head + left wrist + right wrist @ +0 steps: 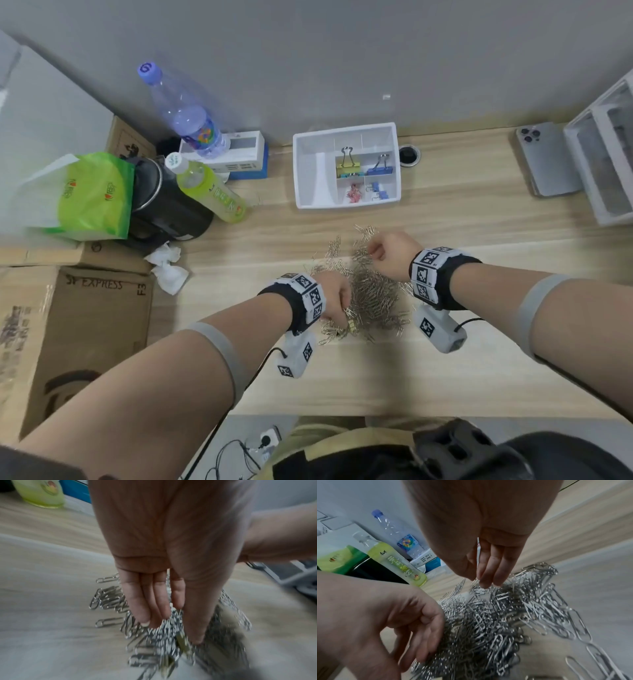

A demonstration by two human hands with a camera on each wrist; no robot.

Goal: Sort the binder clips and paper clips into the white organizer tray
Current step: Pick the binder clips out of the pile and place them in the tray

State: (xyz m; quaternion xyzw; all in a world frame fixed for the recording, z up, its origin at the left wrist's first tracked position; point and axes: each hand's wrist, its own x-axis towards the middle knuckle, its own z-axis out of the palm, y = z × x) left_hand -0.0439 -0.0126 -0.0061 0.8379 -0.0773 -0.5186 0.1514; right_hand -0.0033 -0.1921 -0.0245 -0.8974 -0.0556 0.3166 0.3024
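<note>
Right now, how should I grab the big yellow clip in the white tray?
Pinch the yellow binder clip by its silver wire handles, coming straight down from above. The handles point toward the tray's far side, while dividers of the white organizer tray closely flank its body, so fingers would likely fit poorly from the sides.

Desk [462, 219]: pale wood-grain surface, smooth, matt. Paper clips [373, 291]: bare silver wire, shiny, heaped near the front edge. Tray [308, 178]: white plastic, smooth, faint sheen. Binder clips [347, 164] in it: coloured painted bodies, bright wire handles. 2 bottles [191, 113]: clear glossy plastic. Box [68, 329]: brown matt cardboard. Tissue [168, 267]: crumpled white paper.
</note>
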